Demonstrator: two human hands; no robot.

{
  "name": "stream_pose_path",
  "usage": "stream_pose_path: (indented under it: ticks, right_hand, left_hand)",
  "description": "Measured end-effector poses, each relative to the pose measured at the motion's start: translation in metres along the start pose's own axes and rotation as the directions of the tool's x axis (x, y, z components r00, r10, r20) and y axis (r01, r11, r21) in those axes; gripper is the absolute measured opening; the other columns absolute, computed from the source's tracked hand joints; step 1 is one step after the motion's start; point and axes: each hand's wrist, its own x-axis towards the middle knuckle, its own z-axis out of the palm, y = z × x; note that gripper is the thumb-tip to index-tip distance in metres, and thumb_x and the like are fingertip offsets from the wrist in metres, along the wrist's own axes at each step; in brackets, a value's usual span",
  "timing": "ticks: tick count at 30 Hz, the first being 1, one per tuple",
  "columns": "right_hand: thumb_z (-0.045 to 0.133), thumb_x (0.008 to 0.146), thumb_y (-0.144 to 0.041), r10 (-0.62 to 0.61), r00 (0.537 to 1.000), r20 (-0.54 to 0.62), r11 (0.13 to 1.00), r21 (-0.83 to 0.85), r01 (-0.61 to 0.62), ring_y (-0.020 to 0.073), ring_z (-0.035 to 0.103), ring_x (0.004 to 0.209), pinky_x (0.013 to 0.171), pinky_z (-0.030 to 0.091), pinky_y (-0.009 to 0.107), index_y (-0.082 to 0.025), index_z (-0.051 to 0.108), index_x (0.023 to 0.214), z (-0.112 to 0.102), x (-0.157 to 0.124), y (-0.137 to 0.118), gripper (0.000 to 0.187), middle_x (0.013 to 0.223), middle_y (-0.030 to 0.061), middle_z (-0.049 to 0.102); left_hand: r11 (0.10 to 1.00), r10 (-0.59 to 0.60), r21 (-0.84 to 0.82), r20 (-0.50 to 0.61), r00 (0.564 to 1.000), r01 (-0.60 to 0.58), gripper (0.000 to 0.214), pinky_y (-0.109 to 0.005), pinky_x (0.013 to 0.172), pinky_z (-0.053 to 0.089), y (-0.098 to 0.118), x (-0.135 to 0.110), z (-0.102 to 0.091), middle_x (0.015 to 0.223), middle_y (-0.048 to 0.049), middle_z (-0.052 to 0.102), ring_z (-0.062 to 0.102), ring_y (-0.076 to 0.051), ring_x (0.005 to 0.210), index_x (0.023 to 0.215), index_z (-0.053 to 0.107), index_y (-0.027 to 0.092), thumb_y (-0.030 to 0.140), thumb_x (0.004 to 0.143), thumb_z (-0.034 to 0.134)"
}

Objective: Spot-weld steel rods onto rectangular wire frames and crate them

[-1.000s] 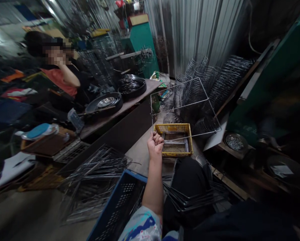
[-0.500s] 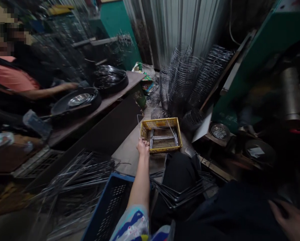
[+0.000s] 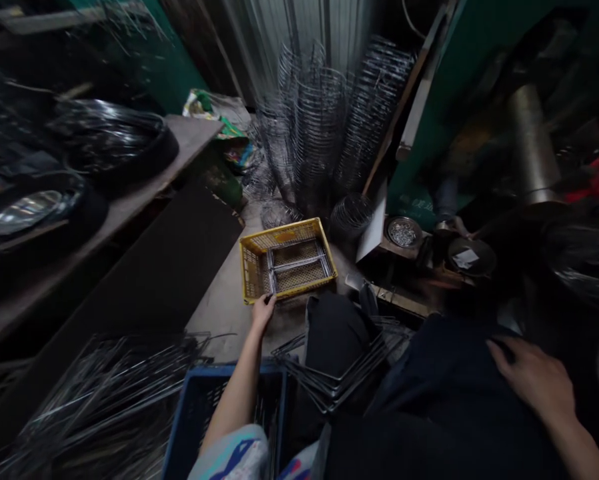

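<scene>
- Since the earlier frames, the left hand (image 3: 263,312) has come down: the wire frame it held up over the yellow crate (image 3: 253,267) is no longer aloft, and appears to lie inside.
- The left hand's fingers are drawn narrow at the crate's near left corner, touching or almost touching the rim; whether they pinch a wire or the edge, I cannot tell.
- Wire frames (image 3: 299,263) lie flat in the crate, just beyond the left hand, their sides lined up, probably so they nest neatly.
- The right hand (image 3: 537,377), only partly in view half a second ago, now shows fully, resting loosely on dark cloth (image 3: 429,400), nothing seen in it.
- Bent wires (image 3: 329,397) lie nested over the knee between the hands, perhaps for easy reach.
- A blue crate (image 3: 199,393) sits under the left forearm.
- The view has swung right; the co-worker is out of sight.
</scene>
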Motion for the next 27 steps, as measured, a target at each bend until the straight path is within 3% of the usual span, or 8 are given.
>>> stream_pose_path:
  ticks: [4, 8, 10, 16, 18, 20, 23, 27]
  right_hand:
    - [0.039, 0.091, -0.054, 0.005, 1.0, 0.005, 1.0, -0.014, -0.005, 0.0323, 0.065, 0.099, 0.085, 0.05, 0.047, -0.02, 0.07, 0.106, -0.01, 0.004, -0.014, 0.049, 0.108, 0.0103, 0.071]
    - [0.042, 0.093, -0.049, 0.016, 1.0, 0.001, 1.0, 0.005, -0.016, 0.0283, 0.065, 0.098, 0.084, 0.049, 0.04, -0.021, 0.069, 0.108, -0.018, 0.003, -0.023, 0.043, 0.109, 0.0077, 0.071]
    - [0.042, 0.093, -0.048, 0.013, 1.0, -0.007, 1.0, 0.014, -0.012, 0.0276, 0.064, 0.1, 0.084, 0.047, 0.039, -0.021, 0.069, 0.107, -0.02, 0.001, -0.022, 0.04, 0.109, 0.0071, 0.071]
    - [0.043, 0.094, -0.045, 0.015, 0.999, -0.044, 0.997, 0.071, -0.012, 0.0283, 0.063, 0.1, 0.084, 0.046, 0.04, -0.02, 0.07, 0.104, -0.021, -0.007, -0.013, 0.038, 0.107, 0.008, 0.071]
    - [0.042, 0.093, -0.045, 0.007, 0.998, -0.067, 0.994, 0.108, 0.0, 0.0281, 0.063, 0.1, 0.085, 0.046, 0.04, -0.021, 0.07, 0.104, -0.021, -0.011, -0.008, 0.039, 0.106, 0.0078, 0.071]
    - [0.041, 0.093, -0.047, 0.003, 0.997, -0.082, 0.99, 0.139, 0.008, 0.0286, 0.064, 0.099, 0.084, 0.046, 0.041, -0.021, 0.07, 0.104, -0.021, -0.015, -0.003, 0.04, 0.106, 0.0077, 0.071]
    - [0.04, 0.091, -0.051, 0.031, 0.998, -0.059, 0.988, 0.15, -0.022, 0.0314, 0.065, 0.099, 0.08, 0.048, 0.042, -0.023, 0.07, 0.104, -0.019, -0.019, 0.007, 0.044, 0.107, 0.0102, 0.071]
    - [0.04, 0.088, -0.061, 0.118, 0.992, 0.039, 0.986, 0.114, -0.122, 0.0332, 0.065, 0.1, 0.072, 0.049, 0.045, -0.028, 0.071, 0.106, -0.001, -0.021, 0.035, 0.048, 0.111, 0.017, 0.069]
  left_hand:
    - [0.992, 0.123, -0.006, 0.271, 0.955, -0.126, 0.025, -0.036, 0.083, 0.049, 0.014, -0.067, 0.002, 0.09, -0.0084, 0.071, 0.063, -0.028, 0.094, 0.087, 0.07, 0.019, 0.04, 0.075, 0.071]
    - [0.874, 0.424, 0.008, 0.479, 0.769, -0.487, 0.036, -0.036, 0.084, 0.047, 0.038, -0.144, -0.003, 0.099, -0.0084, 0.064, 0.06, -0.027, 0.094, 0.099, 0.063, 0.023, 0.04, 0.07, 0.076]
    - [0.831, 0.482, 0.011, 0.484, 0.73, -0.556, 0.026, -0.035, 0.078, 0.047, 0.046, -0.172, -0.003, 0.093, -0.0078, 0.06, 0.058, -0.024, 0.087, 0.096, 0.059, 0.023, 0.038, 0.078, 0.069]
    - [0.733, 0.504, 0.073, 0.61, 0.611, -0.677, 0.016, -0.033, 0.074, 0.044, 0.05, -0.202, 0.013, 0.084, -0.0065, 0.059, 0.054, -0.022, 0.081, 0.078, 0.061, 0.022, 0.037, 0.083, 0.063]
    - [0.788, 0.455, 0.066, 0.609, 0.65, -0.613, 0.024, -0.031, 0.069, 0.043, 0.046, -0.192, 0.018, 0.077, -0.0047, 0.058, 0.054, -0.02, 0.075, 0.072, 0.06, 0.021, 0.041, 0.083, 0.061]
    - [0.874, 0.352, 0.1, 0.545, 0.761, -0.476, 0.032, -0.028, 0.065, 0.042, 0.037, -0.17, 0.02, 0.069, -0.0027, 0.057, 0.054, -0.019, 0.069, 0.068, 0.06, 0.02, 0.047, 0.085, 0.056]
    - [0.926, 0.188, 0.262, 0.302, 0.935, -0.271, 0.036, -0.028, 0.066, 0.042, 0.013, -0.113, 0.016, 0.065, -0.0023, 0.056, 0.055, -0.02, 0.069, 0.069, 0.06, 0.019, 0.047, 0.088, 0.051]
    - [0.876, 0.01, 0.479, 0.11, 0.994, -0.061, 0.021, -0.036, 0.084, 0.045, -0.034, -0.015, 0.006, 0.083, -0.0075, 0.065, 0.06, -0.024, 0.089, 0.082, 0.064, 0.013, 0.033, 0.089, 0.057]
